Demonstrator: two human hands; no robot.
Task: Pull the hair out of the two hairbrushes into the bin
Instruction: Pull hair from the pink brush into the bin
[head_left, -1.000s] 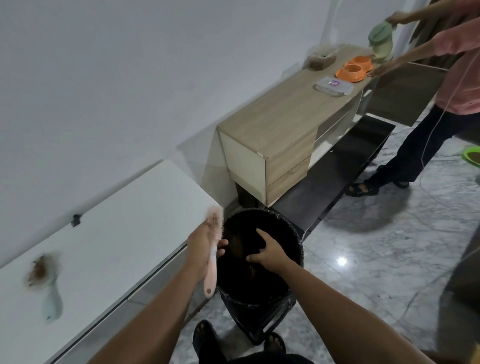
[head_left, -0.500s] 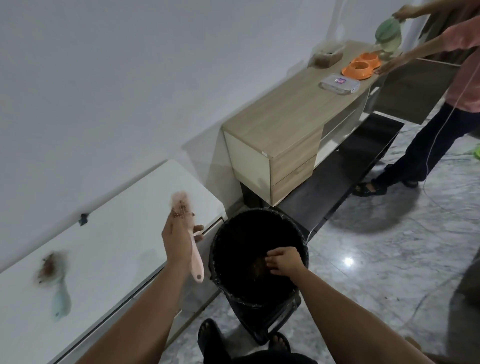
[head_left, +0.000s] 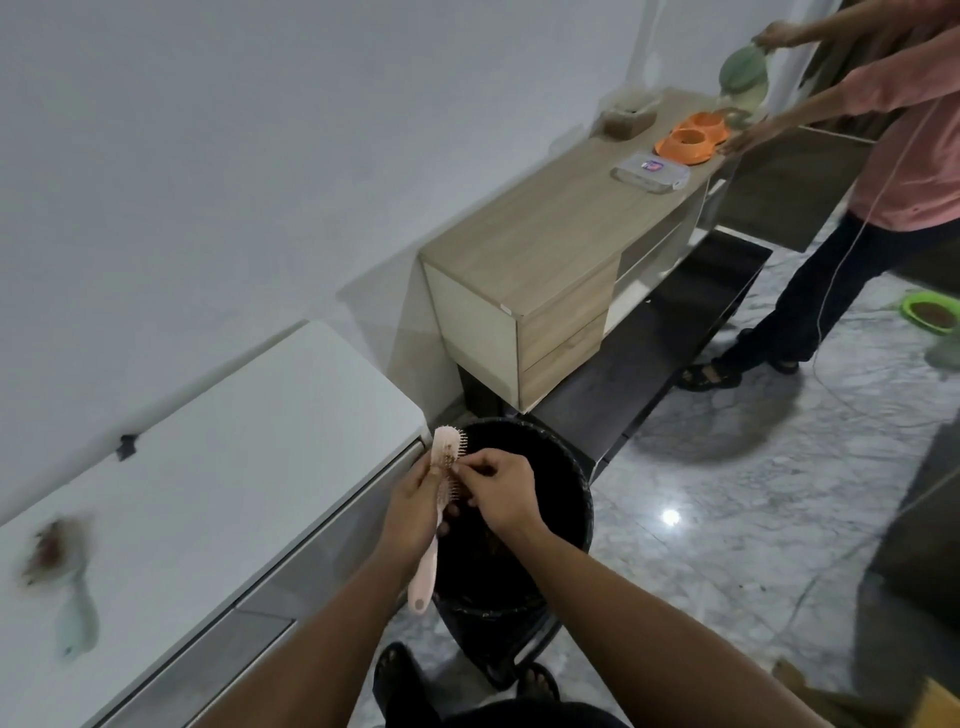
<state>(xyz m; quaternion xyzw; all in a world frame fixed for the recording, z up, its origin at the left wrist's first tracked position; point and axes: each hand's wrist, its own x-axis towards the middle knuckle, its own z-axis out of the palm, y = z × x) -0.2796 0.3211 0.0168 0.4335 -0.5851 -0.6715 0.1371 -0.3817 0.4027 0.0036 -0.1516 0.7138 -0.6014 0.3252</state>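
Observation:
My left hand (head_left: 415, 506) grips a pink hairbrush (head_left: 435, 512) upright at the left rim of the black bin (head_left: 566, 499), bristles facing right, handle hanging down. My right hand (head_left: 501, 491) is over the bin with its fingertips pinched on hair in the bristles near the brush head. A second, pale green hairbrush (head_left: 67, 582), matted with brown hair, lies blurred on the white counter (head_left: 218, 467) at far left. Brown hair shows dimly inside the bin.
A wooden cabinet (head_left: 545, 270) stands beyond the bin, holding orange bowls (head_left: 847, 136) and a clear box (head_left: 649, 174). Another person in a pink top (head_left: 914, 156) stands at the right, holding a green jug. A green bowl (head_left: 932, 314) sits on the marble floor.
My left hand brought the pink brush back from over the counter to the bin's rim. My right hand rose out of the bin and pinched the hair in the bristles.

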